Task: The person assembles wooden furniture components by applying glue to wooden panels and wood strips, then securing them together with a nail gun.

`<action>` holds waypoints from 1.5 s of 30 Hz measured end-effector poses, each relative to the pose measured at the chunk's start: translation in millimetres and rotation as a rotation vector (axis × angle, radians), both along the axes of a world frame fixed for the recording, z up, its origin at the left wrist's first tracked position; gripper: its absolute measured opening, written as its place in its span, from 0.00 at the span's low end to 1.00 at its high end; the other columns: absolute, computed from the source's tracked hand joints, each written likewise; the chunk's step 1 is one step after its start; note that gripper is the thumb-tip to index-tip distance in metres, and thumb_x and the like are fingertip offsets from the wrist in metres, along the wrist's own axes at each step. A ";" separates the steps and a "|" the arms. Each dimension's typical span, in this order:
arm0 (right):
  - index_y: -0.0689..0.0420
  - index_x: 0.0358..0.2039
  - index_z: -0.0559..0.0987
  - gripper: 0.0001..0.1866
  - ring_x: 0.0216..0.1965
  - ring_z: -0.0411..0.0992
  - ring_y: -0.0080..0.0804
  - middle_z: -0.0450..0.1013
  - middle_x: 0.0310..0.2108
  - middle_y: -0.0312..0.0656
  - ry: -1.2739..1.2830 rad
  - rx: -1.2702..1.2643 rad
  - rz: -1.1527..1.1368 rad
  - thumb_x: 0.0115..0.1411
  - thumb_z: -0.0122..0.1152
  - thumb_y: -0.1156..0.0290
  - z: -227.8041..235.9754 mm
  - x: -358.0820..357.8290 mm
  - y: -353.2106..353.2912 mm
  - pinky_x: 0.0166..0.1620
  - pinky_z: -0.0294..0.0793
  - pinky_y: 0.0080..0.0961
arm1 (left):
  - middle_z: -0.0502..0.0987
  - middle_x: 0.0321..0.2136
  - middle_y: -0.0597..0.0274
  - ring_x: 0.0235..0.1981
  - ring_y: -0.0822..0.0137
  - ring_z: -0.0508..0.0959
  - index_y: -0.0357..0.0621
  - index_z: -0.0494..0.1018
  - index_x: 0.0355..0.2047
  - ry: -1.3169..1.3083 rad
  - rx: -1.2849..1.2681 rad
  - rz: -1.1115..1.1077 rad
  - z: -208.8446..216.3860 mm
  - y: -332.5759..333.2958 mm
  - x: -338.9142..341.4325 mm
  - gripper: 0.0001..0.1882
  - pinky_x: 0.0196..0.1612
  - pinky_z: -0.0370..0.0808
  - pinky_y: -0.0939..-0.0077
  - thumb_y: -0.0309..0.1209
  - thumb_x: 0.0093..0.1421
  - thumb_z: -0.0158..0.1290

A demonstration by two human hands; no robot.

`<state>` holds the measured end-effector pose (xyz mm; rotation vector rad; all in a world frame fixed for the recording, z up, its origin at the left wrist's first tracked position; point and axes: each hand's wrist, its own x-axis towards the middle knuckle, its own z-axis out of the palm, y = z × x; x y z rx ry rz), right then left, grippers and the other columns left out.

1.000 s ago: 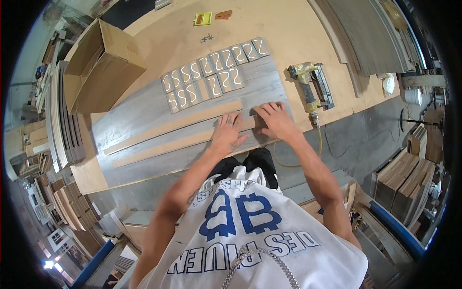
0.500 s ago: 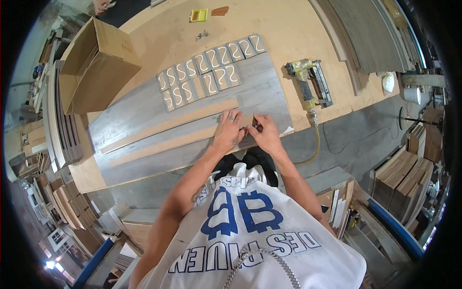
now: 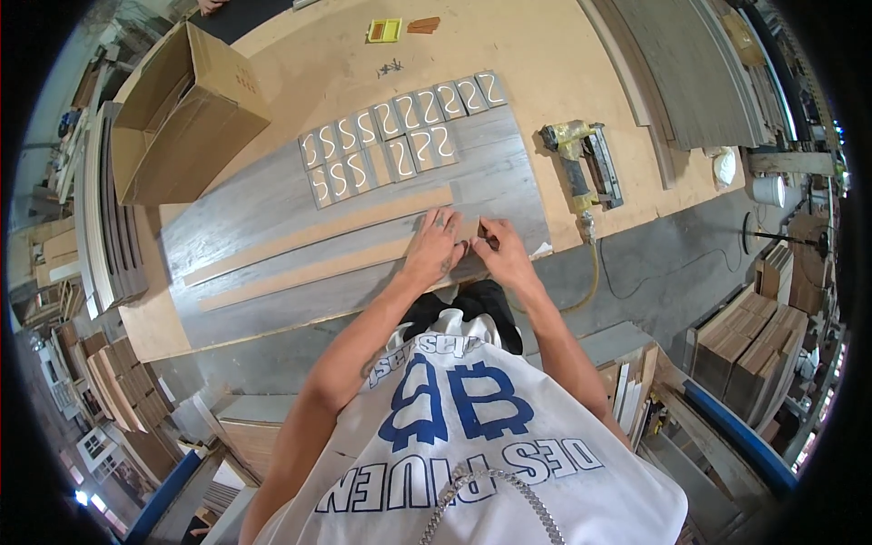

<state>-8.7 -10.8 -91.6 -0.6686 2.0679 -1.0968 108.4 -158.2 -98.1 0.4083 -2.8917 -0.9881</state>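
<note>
My left hand [image 3: 434, 245] lies fingers outstretched on the near wooden strip [image 3: 300, 282], close to its right end. Right beside it, my right hand [image 3: 501, 250] is curled with finger and thumb pinched at the strip's end; whatever it holds is too small to make out. The left thumb reaches toward the right fingers. Both strips lie on a grey wood-grain panel [image 3: 504, 168], the far strip [image 3: 363, 221] parallel to the near one. Beyond them sit two rows of small grey blocks [image 3: 404, 112], each with a white S-shaped squiggle of what looks like glue.
A nail gun [image 3: 581, 168] with a yellow hose lies on the workbench [image 3: 318, 50] to the right. An open cardboard box [image 3: 213, 118] stands at left. Farther back are a yellow tray [image 3: 384, 31], brown slips [image 3: 424, 25] and small dark pieces [image 3: 390, 68]. Grey boards [image 3: 681, 64] are stacked at far right.
The whole view has shifted slightly with my head. Both hands stay at the near strip's right end, with only small finger movement.
</note>
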 end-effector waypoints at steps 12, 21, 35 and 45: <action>0.67 0.58 0.74 0.25 0.42 0.73 0.38 0.71 0.42 0.48 0.024 0.059 0.045 0.63 0.63 0.67 3.9 -5.8 -5.3 0.49 0.73 0.31 | 0.70 0.53 0.43 0.59 0.43 0.65 0.28 0.69 0.54 0.001 0.046 0.005 1.8 -1.0 -0.4 0.29 0.63 0.65 0.54 0.29 0.53 0.61; 0.63 0.59 0.74 0.26 0.41 0.72 0.43 0.71 0.45 0.53 -0.004 0.027 0.073 0.62 0.62 0.68 8.1 -0.5 3.6 0.49 0.73 0.34 | 0.69 0.54 0.41 0.59 0.42 0.65 0.27 0.67 0.56 -0.002 0.045 -0.010 -1.9 -2.3 1.7 0.30 0.64 0.64 0.54 0.30 0.55 0.60; 0.60 0.57 0.76 0.24 0.45 0.71 0.42 0.71 0.44 0.52 -0.018 0.108 0.020 0.60 0.62 0.69 7.7 9.2 5.9 0.50 0.73 0.35 | 0.68 0.52 0.41 0.57 0.41 0.65 0.27 0.69 0.55 0.010 0.011 0.011 -0.1 -0.4 0.6 0.28 0.61 0.65 0.53 0.30 0.57 0.59; 0.61 0.61 0.70 0.33 0.45 0.73 0.52 0.68 0.47 0.53 0.353 -0.016 0.342 0.52 0.65 0.78 17.5 -18.8 -6.6 0.49 0.76 0.42 | 0.67 0.53 0.39 0.58 0.40 0.63 0.27 0.67 0.57 -0.046 -0.012 -0.027 -0.7 -1.3 -1.2 0.30 0.63 0.63 0.51 0.33 0.58 0.58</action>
